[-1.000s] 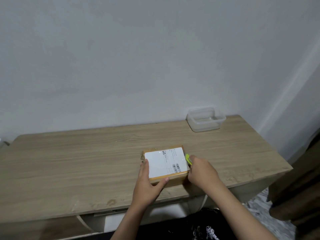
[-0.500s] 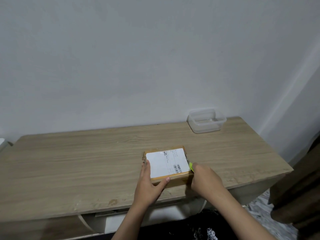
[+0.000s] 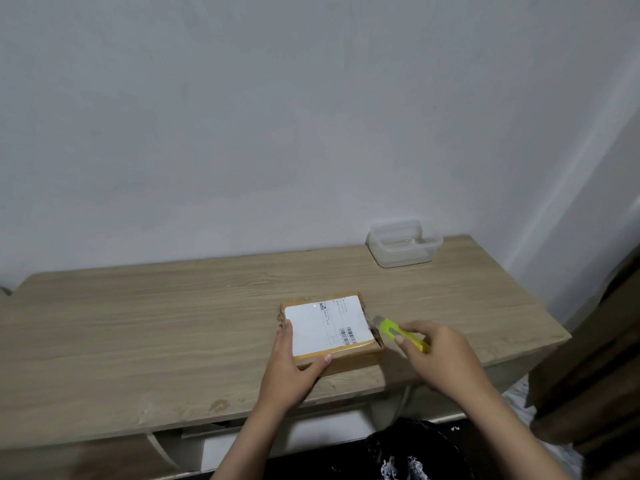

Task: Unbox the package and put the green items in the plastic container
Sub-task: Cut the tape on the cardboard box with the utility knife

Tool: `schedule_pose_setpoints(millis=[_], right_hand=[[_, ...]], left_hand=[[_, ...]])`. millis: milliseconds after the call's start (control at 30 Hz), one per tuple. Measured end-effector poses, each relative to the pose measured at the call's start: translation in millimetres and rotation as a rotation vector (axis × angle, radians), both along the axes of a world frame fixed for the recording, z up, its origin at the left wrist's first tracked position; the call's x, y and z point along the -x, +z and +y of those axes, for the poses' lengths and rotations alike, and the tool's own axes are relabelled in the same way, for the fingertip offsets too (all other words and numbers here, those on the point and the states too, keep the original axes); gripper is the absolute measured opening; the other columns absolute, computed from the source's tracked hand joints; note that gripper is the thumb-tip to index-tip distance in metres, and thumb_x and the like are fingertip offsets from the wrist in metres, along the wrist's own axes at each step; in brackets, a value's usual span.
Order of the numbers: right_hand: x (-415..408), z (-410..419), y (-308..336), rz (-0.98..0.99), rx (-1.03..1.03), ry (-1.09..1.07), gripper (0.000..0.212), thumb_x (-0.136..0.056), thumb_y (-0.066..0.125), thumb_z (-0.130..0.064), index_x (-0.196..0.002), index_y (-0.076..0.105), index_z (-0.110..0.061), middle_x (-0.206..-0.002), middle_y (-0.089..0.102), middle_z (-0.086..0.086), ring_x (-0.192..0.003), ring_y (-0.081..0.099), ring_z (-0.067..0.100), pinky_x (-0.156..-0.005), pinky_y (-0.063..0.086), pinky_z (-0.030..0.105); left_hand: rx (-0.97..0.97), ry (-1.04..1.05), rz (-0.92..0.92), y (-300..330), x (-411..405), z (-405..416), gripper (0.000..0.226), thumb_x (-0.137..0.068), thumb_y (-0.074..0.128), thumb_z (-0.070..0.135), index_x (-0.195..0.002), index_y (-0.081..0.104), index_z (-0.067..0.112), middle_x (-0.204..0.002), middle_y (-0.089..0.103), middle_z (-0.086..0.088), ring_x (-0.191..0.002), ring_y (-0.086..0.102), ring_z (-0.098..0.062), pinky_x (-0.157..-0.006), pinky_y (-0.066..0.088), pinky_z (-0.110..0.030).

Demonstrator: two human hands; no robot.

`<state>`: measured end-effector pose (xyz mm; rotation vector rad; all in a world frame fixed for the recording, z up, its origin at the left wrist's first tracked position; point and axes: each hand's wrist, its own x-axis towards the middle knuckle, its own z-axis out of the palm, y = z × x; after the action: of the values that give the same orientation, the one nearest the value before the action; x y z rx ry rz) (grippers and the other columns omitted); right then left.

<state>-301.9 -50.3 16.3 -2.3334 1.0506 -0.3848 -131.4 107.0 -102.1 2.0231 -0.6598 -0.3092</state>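
A small brown cardboard package (image 3: 330, 327) with a white shipping label lies flat near the front edge of the wooden desk (image 3: 173, 323). My left hand (image 3: 294, 365) grips its near left corner, thumb along the front edge. My right hand (image 3: 440, 351) holds a yellow-green box cutter (image 3: 398, 332), whose metal tip points at the package's right side. The clear plastic container (image 3: 403, 242) stands without a lid at the back right of the desk; nothing shows inside it.
A white wall rises right behind the desk. A dark brown curtain or piece of furniture (image 3: 595, 358) stands at the right edge. Below the desk front are pale drawer parts and dark patterned cloth.
My right hand has drawn back to the right of the package's right edge, so more of the cutter shows. My left hand has stayed on the package.
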Motion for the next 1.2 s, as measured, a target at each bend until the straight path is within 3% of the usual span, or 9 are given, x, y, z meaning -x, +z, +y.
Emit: schedule_pose_setpoints(millis=[167, 267, 500, 600, 700, 800, 967, 1100, 1200], right_hand=[[1.6, -3.1, -20.3, -0.317, -0.242, -0.081, 0.023, -0.081, 0.066, -0.014, -0.096, 0.073, -0.031, -0.049, 0.062, -0.023, -0.042, 0.054, -0.002, -0.042, 0.037, 0.006], [-0.3, 0.3, -29.4, -0.432, -0.382, -0.086, 0.036, -0.083, 0.057, -0.001, -0.103, 0.068, -0.029, -0.051, 0.067, -0.004, -0.030, 0.043, 0.004, -0.034, 0.037, 0.016], [-2.5, 3.3, -35.0, -0.534, -0.562, 0.023, 0.049, -0.089, 0.039, 0.012, -0.118, 0.055, -0.025, -0.077, 0.066, 0.017, -0.030, 0.041, 0.010, -0.034, 0.036, 0.017], [-4.7, -0.4, -39.6, -0.527, -0.621, 0.075, 0.049, -0.092, 0.037, 0.010, -0.123, 0.049, -0.027, -0.087, 0.065, 0.017, -0.035, 0.045, 0.009, -0.036, 0.039, 0.020], [-10.6, -4.1, -45.6, -0.499, -0.623, 0.096, 0.045, -0.095, 0.040, 0.001, -0.126, 0.044, -0.032, -0.096, 0.066, 0.013, -0.041, 0.051, 0.009, -0.042, 0.047, 0.024], [-21.0, -7.6, -50.7, -0.508, -0.635, 0.106, 0.043, -0.096, 0.041, 0.000, -0.126, 0.043, -0.031, -0.097, 0.064, 0.012, -0.042, 0.055, 0.009, -0.043, 0.049, 0.023], [-39.2, -16.1, -59.0, -0.493, -0.582, 0.105, 0.043, -0.093, 0.046, 0.002, -0.125, 0.046, -0.027, -0.095, 0.069, 0.005, -0.064, 0.066, 0.002, -0.056, 0.052, 0.016], [-52.2, -27.8, -62.5, -0.469, -0.575, 0.125, 0.044, -0.090, 0.049, 0.006, -0.123, 0.047, -0.023, -0.094, 0.070, 0.007, -0.075, 0.067, -0.006, -0.059, 0.049, 0.010], [-66.8, -40.5, -73.1, -0.466, -0.612, 0.113, 0.044, -0.086, 0.053, 0.011, -0.122, 0.052, -0.015, -0.088, 0.067, 0.001, -0.067, 0.066, -0.003, -0.061, 0.053, 0.012]], left_hand=[[-0.053, -0.063, 0.018, 7.9, -15.5, 7.5, 0.100, -0.070, 0.077, 0.044, -0.147, 0.021, 0.012, -0.155, 0.024, -0.001, -0.142, 0.021, -0.013, -0.116, 0.019, -0.027], [-0.066, -0.116, 0.045, 12.2, -29.3, 12.9, 0.096, -0.070, 0.079, 0.036, -0.146, 0.025, 0.012, -0.152, 0.029, -0.001, -0.139, 0.029, -0.012, -0.115, 0.023, -0.027], [-0.006, -0.070, 0.065, 12.8, -48.3, 23.9, 0.073, -0.072, 0.079, 0.023, -0.136, 0.044, 0.013, -0.133, 0.051, 0.003, -0.121, 0.047, -0.009, -0.102, 0.032, -0.019], [0.007, -0.015, -0.073, 12.3, -45.8, 25.0, 0.053, -0.071, 0.071, 0.044, -0.118, 0.055, 0.026, -0.117, 0.059, 0.004, -0.110, 0.055, -0.018, -0.098, 0.044, -0.038], [-0.128, 0.187, -0.245, 9.6, -25.4, 16.9, 0.056, -0.077, 0.061, 0.045, -0.124, 0.053, 0.017, -0.135, 0.046, -0.018, -0.123, 0.042, -0.039, -0.101, 0.037, -0.048], [-0.095, 0.203, -0.412, 18.5, 13.8, -6.9, 0.065, -0.070, 0.053, 0.059, -0.122, 0.055, 0.020, -0.134, 0.048, -0.013, -0.123, 0.044, -0.033, -0.101, 0.036, -0.048], [-0.324, 0.000, -0.274, 19.7, 36.9, -50.5, 0.083, -0.070, 0.043, 0.075, -0.140, 0.034, 0.032, -0.151, 0.027, 0.002, -0.141, 0.018, -0.017, -0.115, 0.002, -0.050], [-0.283, -0.058, -0.260, 12.6, 19.4, -38.2, 0.063, -0.078, 0.043, 0.066, -0.131, 0.049, 0.033, -0.149, 0.028, 0.004, -0.142, 0.012, -0.013, -0.114, -0.007, -0.046], [-0.251, -0.166, -0.212, 10.6, -1.2, -10.7, 0.060, -0.075, 0.046, 0.065, -0.129, 0.050, 0.041, -0.157, 0.006, -0.001, -0.143, -0.012, -0.016, -0.114, -0.005, -0.040]])
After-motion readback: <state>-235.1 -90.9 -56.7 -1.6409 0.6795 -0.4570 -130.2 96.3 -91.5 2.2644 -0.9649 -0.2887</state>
